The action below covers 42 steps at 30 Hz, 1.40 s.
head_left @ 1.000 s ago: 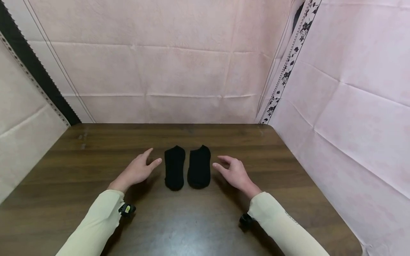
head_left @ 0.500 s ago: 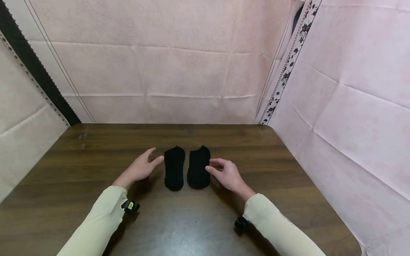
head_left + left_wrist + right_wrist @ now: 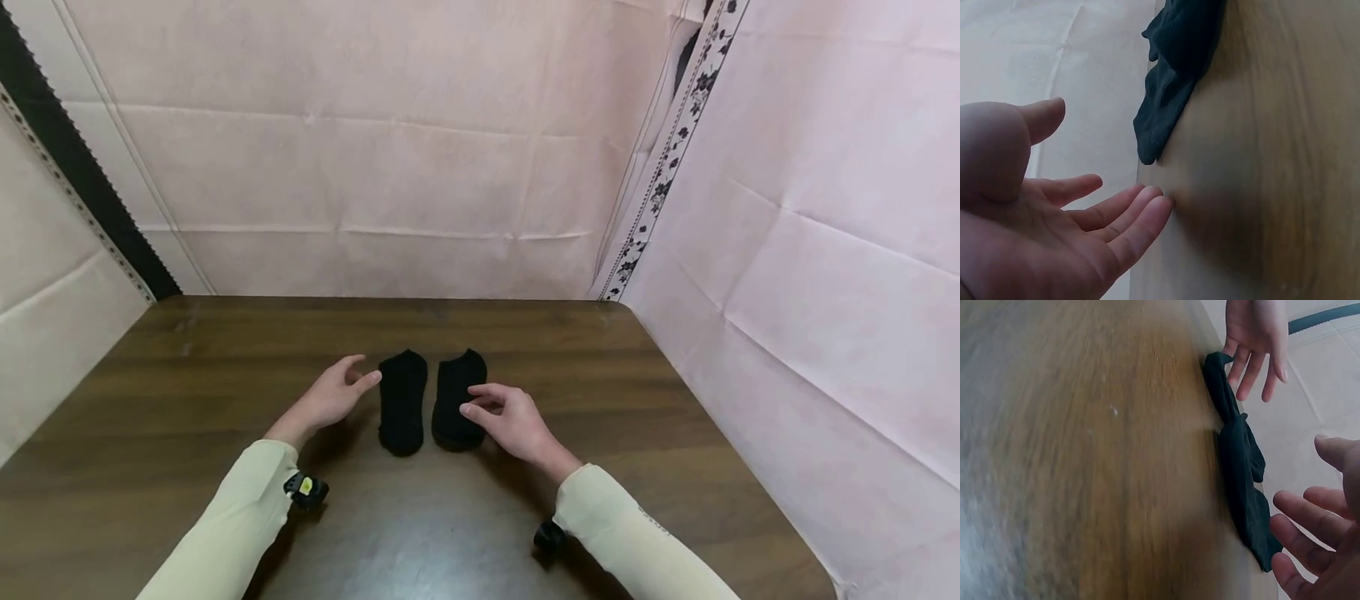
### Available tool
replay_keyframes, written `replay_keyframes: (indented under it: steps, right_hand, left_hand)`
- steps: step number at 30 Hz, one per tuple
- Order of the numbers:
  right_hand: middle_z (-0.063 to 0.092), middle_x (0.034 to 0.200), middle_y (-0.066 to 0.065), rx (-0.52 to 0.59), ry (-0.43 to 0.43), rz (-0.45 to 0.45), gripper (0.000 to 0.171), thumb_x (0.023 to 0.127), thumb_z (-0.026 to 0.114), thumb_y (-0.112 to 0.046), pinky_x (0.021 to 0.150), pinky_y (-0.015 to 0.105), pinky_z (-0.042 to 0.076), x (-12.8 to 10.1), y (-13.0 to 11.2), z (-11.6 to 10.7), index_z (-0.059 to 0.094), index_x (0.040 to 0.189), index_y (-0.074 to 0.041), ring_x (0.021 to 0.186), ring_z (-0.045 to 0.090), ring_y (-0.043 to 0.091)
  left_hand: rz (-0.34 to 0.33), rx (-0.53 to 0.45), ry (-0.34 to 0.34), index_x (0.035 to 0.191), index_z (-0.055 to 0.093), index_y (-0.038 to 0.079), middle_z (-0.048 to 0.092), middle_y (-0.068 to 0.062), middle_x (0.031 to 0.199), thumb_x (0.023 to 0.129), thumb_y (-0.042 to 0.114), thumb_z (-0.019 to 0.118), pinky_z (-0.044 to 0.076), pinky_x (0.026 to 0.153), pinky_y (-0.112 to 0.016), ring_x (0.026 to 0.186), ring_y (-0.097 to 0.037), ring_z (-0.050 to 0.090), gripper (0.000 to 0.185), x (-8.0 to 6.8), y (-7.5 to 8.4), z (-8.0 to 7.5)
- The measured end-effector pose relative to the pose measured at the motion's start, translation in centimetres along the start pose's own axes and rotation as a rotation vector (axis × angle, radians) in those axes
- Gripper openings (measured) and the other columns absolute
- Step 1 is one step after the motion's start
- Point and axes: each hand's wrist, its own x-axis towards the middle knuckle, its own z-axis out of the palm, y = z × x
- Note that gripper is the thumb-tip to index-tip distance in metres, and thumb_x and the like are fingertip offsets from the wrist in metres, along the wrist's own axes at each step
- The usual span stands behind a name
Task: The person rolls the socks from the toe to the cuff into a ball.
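Two black ankle socks lie flat side by side on the wooden table, a narrow gap between them. Beside the left sock (image 3: 402, 408) is my left hand (image 3: 330, 396), its thumb tip right at the sock's upper left edge. In the left wrist view its fingers (image 3: 1138, 231) are spread and relaxed, with nothing in them. My right hand (image 3: 513, 421) overlaps the right sock (image 3: 452, 392) in the head view, thumb and forefinger apart over its right side. The right wrist view shows the right hand's fingers (image 3: 1310, 522) loosely bent close to that sock, holding nothing.
The brown wooden table (image 3: 420, 533) has a shiny patch near the front. Pinkish-white cloth sheets (image 3: 375, 167) hang behind it and along both sides. A small black device (image 3: 306, 490) sits at the left wrist, another black device (image 3: 549, 537) at the right.
My right hand has moved left, from beside the right sock to over its right side. The left hand has come slightly closer to the left sock. Both socks lie as before.
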Motion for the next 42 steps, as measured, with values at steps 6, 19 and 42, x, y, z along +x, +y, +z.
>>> replay_keyframes:
  steps: [6, 19, 42]
  right_hand:
    - [0.072, 0.112, 0.001, 0.039, -0.038, -0.013, 0.042, 0.098, 0.068, -0.033, 0.083, 0.035, 0.055, -0.3, -0.3, 0.9, 0.065, 0.131, -0.007, 0.102, 0.066, 0.017]
    - [0.073, 0.102, -0.006, 0.044, -0.075, -0.064, 0.037, 0.097, 0.07, -0.031, 0.078, 0.03, 0.053, 0.0, -1.0, 2.6, 0.069, 0.126, -0.008, 0.097, 0.064, 0.012]
    - [0.072, 0.107, -0.009, -0.044, -0.132, -0.178, 0.032, 0.096, 0.071, -0.031, 0.089, 0.035, 0.052, 0.1, -2.3, 5.1, 0.074, 0.122, -0.012, 0.099, 0.062, 0.004]
  left_hand:
    - [-0.022, -0.041, -0.004, 0.156, 0.023, -0.001, 0.045, -0.031, 0.142, 0.105, 0.047, 0.049, 0.043, 0.1, -0.057, 0.122, -0.042, 0.052, 0.074, 0.3, -0.6, 0.4]
    - [-0.012, -0.096, 0.004, 0.155, 0.026, -0.001, 0.052, -0.028, 0.135, 0.104, 0.041, 0.055, 0.051, 0.087, -0.044, 0.099, -0.031, 0.061, 0.073, 1.2, -0.5, 1.0]
    - [-0.062, -0.134, 0.015, 0.155, 0.026, 0.0, 0.053, -0.025, 0.127, 0.104, 0.039, 0.055, 0.051, 0.086, -0.041, 0.09, -0.027, 0.059, 0.07, 2.0, -0.4, 1.7]
